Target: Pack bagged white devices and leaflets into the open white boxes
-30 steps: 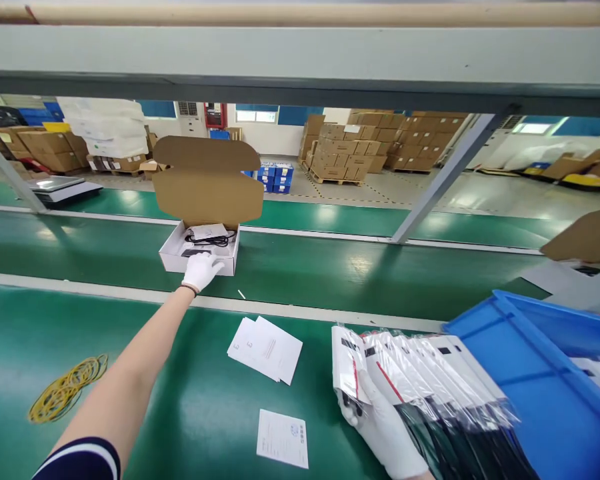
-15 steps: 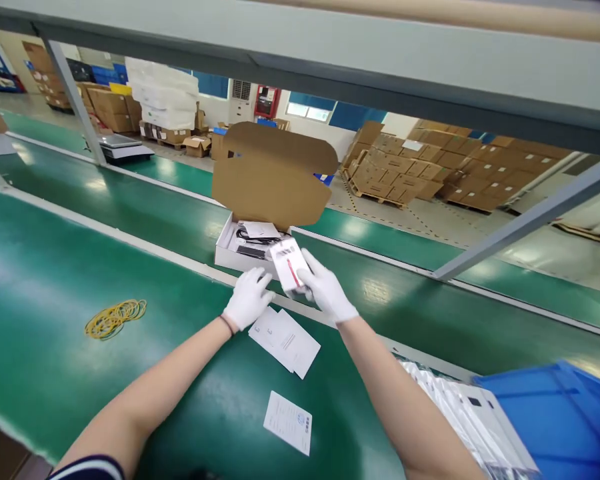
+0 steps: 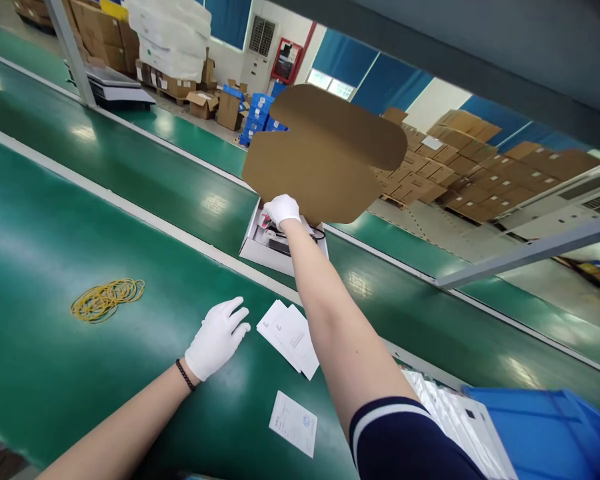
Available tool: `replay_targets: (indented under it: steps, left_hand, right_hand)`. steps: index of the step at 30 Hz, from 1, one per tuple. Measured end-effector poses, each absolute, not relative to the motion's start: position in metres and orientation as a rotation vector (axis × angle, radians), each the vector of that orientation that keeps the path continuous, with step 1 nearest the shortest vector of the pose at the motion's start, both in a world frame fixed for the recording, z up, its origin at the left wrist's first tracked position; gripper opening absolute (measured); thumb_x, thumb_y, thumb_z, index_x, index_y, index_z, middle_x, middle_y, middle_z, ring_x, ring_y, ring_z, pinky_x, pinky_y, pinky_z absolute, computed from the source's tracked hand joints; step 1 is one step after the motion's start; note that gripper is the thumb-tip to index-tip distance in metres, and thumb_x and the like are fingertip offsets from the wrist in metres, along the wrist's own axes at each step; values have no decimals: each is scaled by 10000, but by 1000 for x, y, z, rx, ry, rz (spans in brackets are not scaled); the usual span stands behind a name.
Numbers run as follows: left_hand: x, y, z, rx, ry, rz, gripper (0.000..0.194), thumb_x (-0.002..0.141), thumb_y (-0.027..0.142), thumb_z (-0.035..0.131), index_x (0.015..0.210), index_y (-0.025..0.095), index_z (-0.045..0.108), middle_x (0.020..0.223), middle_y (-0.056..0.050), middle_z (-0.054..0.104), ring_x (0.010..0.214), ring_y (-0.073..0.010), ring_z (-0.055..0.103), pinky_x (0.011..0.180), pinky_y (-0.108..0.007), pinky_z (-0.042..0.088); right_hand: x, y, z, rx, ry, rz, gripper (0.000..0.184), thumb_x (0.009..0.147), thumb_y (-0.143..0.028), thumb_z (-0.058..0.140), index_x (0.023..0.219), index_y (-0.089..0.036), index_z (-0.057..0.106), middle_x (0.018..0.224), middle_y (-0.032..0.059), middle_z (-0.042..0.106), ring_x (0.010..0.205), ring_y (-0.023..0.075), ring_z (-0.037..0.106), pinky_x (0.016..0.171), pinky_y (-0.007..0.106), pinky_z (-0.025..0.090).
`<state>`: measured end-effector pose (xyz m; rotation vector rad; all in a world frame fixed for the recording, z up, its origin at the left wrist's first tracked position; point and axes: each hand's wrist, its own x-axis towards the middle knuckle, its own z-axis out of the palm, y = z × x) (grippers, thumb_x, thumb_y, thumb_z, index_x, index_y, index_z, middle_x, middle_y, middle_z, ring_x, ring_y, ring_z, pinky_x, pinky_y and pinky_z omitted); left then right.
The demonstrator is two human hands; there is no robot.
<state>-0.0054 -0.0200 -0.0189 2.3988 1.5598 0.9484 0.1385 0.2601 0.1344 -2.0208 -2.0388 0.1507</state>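
My left hand [image 3: 217, 339], in a white glove, hovers over the green work surface with its fingers apart and nothing in them. To its right lie overlapping white leaflets [image 3: 291, 339] and, nearer me, a printed card [image 3: 293, 424] with a blue stamp. My right hand [image 3: 283, 209], also gloved, reaches into the open carton [image 3: 266, 252], its fingers bent around a small white box [image 3: 264, 222] with a red mark. Most of that small box is hidden under the hand. Black cable [image 3: 318, 233] and a dark item show inside the carton, whose brown lid stands up behind.
Yellow rubber bands [image 3: 107, 300] lie in a heap at the left. Plastic-wrapped white items [image 3: 455, 413] and a blue bin [image 3: 535, 420] stand at the lower right. A grey post [image 3: 530, 250] slants across the right, beneath an overhead beam [image 3: 455, 60].
My right hand has moved forward into the carton with the small white box. My left hand has drawn back from the carton toward the lower left. The view has tilted.
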Motion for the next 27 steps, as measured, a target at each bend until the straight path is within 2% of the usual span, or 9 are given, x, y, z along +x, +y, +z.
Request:
replay_targets:
  steps: [3,6,15,19,22,27]
  left_hand:
    - [-6,-24,-18,2371,1536,899,244,943,272,551,1119,193,701,1325,-109,614,1182,-279,593,964,-430,538]
    - [-6,-27,-16,2324,1529,849,248,946,286,548,1119,205,706,1333,-101,610,1194,-280,588,965,-433,539]
    - [-2,-30,-12,2278,1476,781,268,951,323,532,1108,219,722,1338,-71,615,1183,-280,597,970,-436,545]
    - [-6,-29,-15,2281,1465,824,315,967,365,483,1108,219,724,1335,-85,615,1184,-294,600,962,-455,553]
    - [-9,-28,-16,2255,1451,839,327,969,372,474,1116,212,718,1343,-84,609,1205,-287,588,1021,-465,517]
    - [-7,-24,-17,2224,1444,789,334,965,381,477,1134,215,712,1376,-72,584,1239,-281,561,1085,-468,465]
  right_hand:
    - [141,276,125,-2068,-1996,98,220,774,-185,565,897,-92,722,994,239,697,1001,336,646,857,367,464]
    - [147,283,117,-2089,-1971,64,210,791,-174,559,916,-105,713,985,224,697,980,340,653,865,399,477]
    - [173,259,74,-2172,-2031,128,324,880,-193,445,1074,-105,690,1115,217,683,1058,317,644,892,394,482]
    - [189,240,74,-2204,-2110,215,268,840,-195,550,1038,-85,694,1105,220,685,1029,302,651,895,373,489]
    - [202,227,72,-2242,-2155,311,311,807,-214,642,1087,-81,675,1049,214,695,975,305,665,887,386,503]
    - [212,216,58,-2264,-2139,369,463,838,-179,596,1278,-40,570,1228,260,612,1155,354,586,977,471,450]
